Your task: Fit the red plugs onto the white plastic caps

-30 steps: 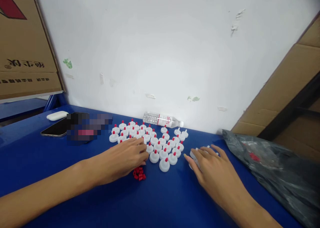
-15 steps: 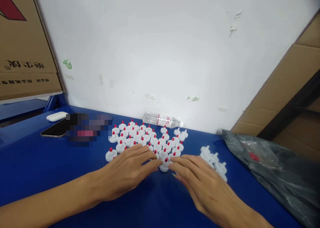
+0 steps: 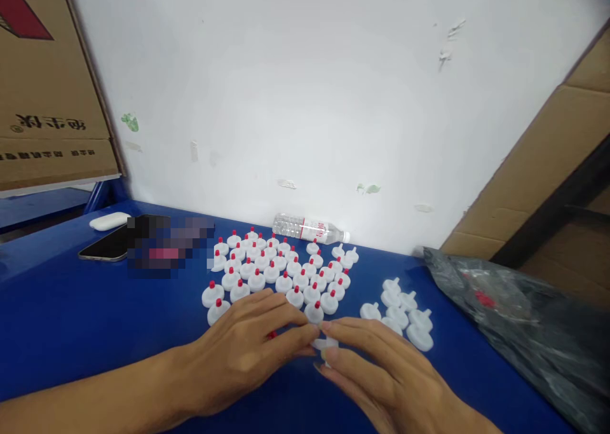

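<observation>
My left hand (image 3: 243,351) and my right hand (image 3: 376,370) meet fingertip to fingertip over one white cap (image 3: 325,344) low on the blue table (image 3: 71,319). Both pinch at it. A bit of red shows under my left fingers (image 3: 272,335). Just beyond the hands stand several white caps with red tips (image 3: 276,272) in rows. To the right lies a small cluster of plain white caps (image 3: 403,313) without red tips.
A clear water bottle (image 3: 309,228) lies against the white wall. A phone (image 3: 107,246) and a white case (image 3: 109,220) sit at the far left. A black plastic bag (image 3: 519,319) lies at the right. Cardboard boxes stand at the left (image 3: 47,84) and right (image 3: 557,148).
Both hands drew back toward me and came together at one white cap. The right hand left the plain-cap cluster, which is now uncovered. More red-tipped caps show.
</observation>
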{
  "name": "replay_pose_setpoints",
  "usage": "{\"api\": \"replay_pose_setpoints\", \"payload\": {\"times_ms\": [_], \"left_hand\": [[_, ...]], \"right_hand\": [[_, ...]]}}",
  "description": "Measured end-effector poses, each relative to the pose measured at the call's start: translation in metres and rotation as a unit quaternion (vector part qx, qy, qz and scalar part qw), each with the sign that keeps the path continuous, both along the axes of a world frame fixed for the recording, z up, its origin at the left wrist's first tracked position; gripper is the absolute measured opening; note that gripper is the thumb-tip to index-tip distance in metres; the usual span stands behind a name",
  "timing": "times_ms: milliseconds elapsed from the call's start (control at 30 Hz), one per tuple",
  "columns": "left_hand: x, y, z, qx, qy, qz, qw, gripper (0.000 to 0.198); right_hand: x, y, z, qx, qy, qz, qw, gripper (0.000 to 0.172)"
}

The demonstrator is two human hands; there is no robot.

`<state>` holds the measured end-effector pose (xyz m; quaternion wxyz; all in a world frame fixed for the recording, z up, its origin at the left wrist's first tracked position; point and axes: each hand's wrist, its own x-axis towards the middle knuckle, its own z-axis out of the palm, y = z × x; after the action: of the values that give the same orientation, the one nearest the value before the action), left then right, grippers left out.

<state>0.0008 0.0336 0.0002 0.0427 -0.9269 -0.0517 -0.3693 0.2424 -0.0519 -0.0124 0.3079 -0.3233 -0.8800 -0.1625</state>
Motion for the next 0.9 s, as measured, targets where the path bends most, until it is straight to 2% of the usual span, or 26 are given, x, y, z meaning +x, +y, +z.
{"api": "replay_pose_setpoints", "payload": {"times_ms": [133, 267, 467, 700, 800, 900], "left_hand": [[0.0004, 0.0026, -0.0019, -0.001, -0.024, 0.005, 1.000, 0.016], [-0.0018, 0.0049, -0.0030, -0.004, -0.021, 0.009, 1.000, 0.019], [-0.0004, 0.0061, -0.0033, -0.009, -0.025, -0.003, 1.000, 0.020], [-0.0002, 0.0051, -0.0006, -0.009, -0.024, -0.028, 0.999, 0.021], [-0.0003, 0.0040, -0.0008, -0.021, -0.016, -0.047, 0.999, 0.019], [0.0004, 0.0024, -0.0026, -0.041, -0.025, -0.036, 0.998, 0.016]], "right_hand": [[-0.0020, -0.0008, -0.0012, 0.035, 0.025, -0.027, 0.999, 0.038], [-0.0015, 0.0017, -0.0005, 0.033, 0.037, -0.045, 0.998, 0.037], [-0.0032, 0.0030, 0.0012, 0.028, 0.041, -0.018, 0.999, 0.028], [0.0011, 0.0006, -0.0034, 0.018, 0.015, -0.025, 0.999, 0.037], [0.0004, -0.0002, 0.0003, 0.034, 0.016, -0.004, 0.999, 0.033], [-0.0002, -0.0009, 0.0058, 0.036, -0.002, 0.007, 0.999, 0.024]]}}
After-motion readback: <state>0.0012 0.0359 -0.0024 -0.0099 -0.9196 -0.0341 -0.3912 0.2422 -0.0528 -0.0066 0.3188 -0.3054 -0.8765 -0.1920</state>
